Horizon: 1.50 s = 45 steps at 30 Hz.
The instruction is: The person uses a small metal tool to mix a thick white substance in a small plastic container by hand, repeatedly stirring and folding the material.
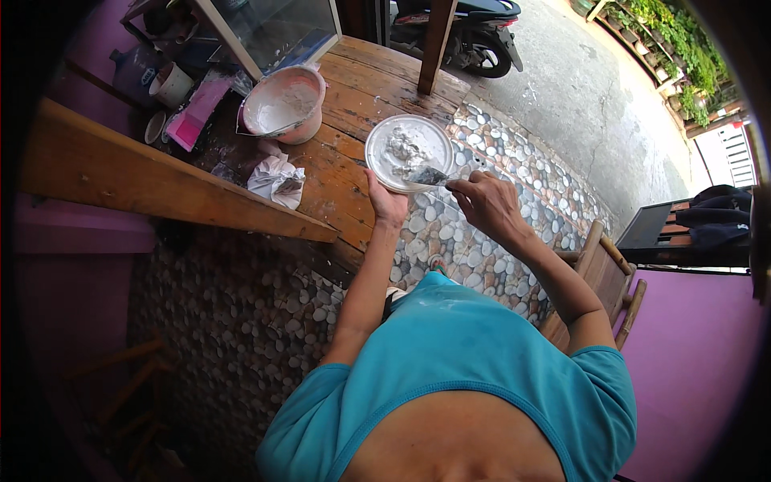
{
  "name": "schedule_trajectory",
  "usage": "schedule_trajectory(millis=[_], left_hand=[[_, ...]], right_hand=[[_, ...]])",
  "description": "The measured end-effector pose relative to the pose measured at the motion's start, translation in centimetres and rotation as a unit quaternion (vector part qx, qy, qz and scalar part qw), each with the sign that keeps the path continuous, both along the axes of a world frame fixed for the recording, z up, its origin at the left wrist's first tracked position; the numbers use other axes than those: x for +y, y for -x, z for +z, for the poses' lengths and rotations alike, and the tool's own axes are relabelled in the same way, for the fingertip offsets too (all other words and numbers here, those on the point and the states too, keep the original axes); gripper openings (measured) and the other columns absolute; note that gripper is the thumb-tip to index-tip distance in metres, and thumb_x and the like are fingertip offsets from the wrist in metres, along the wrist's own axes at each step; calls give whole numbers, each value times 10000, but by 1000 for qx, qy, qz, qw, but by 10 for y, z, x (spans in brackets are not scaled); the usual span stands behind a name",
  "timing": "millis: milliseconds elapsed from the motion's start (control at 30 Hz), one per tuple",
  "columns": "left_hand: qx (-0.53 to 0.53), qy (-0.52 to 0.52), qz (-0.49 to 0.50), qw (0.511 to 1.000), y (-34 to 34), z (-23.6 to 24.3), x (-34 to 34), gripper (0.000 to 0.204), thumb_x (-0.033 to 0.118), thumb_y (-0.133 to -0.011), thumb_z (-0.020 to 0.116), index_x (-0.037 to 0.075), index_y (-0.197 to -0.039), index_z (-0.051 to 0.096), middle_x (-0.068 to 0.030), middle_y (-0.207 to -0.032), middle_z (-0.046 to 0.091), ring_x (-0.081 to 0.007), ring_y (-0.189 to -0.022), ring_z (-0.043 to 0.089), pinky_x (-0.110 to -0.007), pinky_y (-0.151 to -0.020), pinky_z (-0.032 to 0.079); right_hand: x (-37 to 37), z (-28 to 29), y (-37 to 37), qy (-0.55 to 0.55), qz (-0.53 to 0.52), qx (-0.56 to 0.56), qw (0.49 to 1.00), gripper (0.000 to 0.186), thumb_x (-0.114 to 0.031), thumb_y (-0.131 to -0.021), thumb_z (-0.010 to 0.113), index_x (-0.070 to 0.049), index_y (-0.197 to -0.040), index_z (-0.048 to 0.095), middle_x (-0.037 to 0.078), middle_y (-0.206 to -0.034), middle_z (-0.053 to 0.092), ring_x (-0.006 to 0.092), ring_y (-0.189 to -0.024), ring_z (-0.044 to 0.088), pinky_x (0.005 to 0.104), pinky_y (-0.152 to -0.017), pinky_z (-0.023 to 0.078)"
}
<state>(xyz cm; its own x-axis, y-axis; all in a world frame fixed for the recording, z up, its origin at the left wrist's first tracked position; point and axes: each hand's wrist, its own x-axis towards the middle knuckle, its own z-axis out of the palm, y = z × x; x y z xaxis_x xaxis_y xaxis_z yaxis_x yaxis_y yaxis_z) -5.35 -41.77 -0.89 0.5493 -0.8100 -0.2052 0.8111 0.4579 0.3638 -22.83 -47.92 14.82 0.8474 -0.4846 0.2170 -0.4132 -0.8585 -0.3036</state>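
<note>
My left hand (389, 202) grips the near rim of a round, shallow, whitish lid (434, 138), its thumb over the edge and the other fingers hidden beneath. A lumpy heap of white paste (406, 148) lies in the middle of the lid. My right hand (488, 201) is closed around the handle of a putty knife (429, 176). The flat blade, smeared with grey-white, rests over the lid's near right part, close to the paste. Whether the blade touches the lid I cannot tell.
Left of the lid, a pinkish bucket (309, 119) with white residue stands on a wooden table (353, 76). Crumpled white paper (279, 181) lies near a wooden beam (161, 173). A bamboo chair (590, 285) is at the right. A motorbike (482, 48) is parked beyond a post (436, 48).
</note>
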Motion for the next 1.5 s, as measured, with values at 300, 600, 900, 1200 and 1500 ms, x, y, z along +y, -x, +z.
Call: schedule_trajectory(millis=[300, 600, 900, 1200, 1500], left_hand=[[-12, -11, -9, 1000, 12, 18, 0, 626, 538, -980, 191, 116, -1433, 287, -95, -1446, 355, -283, -1334, 343, -505, -1090, 289], [-7, -45, 17, 999, -7, 14, 13, 621, 518, -987, 193, 102, -1445, 256, -113, -1463, 320, -288, -1339, 328, -488, -1091, 297], [-26, -34, -16, 999, -2, 7, 12, 604, 487, -998, 176, 77, -1432, 270, -123, -1438, 355, -287, -1325, 351, -476, -1092, 314], [-26, -30, -18, 999, -7, -12, 14, 604, 497, -994, 187, 94, -1435, 270, -128, -1438, 351, -302, -1316, 364, -507, -1067, 337], [-21, -17, -32, 999, -8, -18, 10, 610, 496, -994, 192, 83, -1437, 258, -147, -1447, 330, -320, -1322, 350, -519, -1073, 321]], right_hand=[[-17, 9, -27, 12, -80, -57, 995, 152, -156, -822, 620, -135, -951, 697, 151, -708, 609, 302, -642, 625, 402, -540, 469], [-13, 19, 3, -13, -33, -18, 999, 129, -148, -792, 650, -131, -900, 719, 118, -692, 621, 288, -643, 625, 401, -541, 467], [-26, 0, -13, -13, -47, -77, 996, 151, -185, -810, 680, -165, -955, 716, 53, -698, 629, 222, -603, 614, 336, -524, 456], [-22, -14, -18, 15, 10, 16, 1000, 139, -173, -811, 660, -145, -936, 714, 91, -710, 636, 271, -612, 613, 374, -520, 459], [-30, -19, -24, 21, -14, -38, 999, 162, -119, -796, 618, -132, -932, 705, 146, -692, 609, 304, -634, 617, 407, -526, 461]])
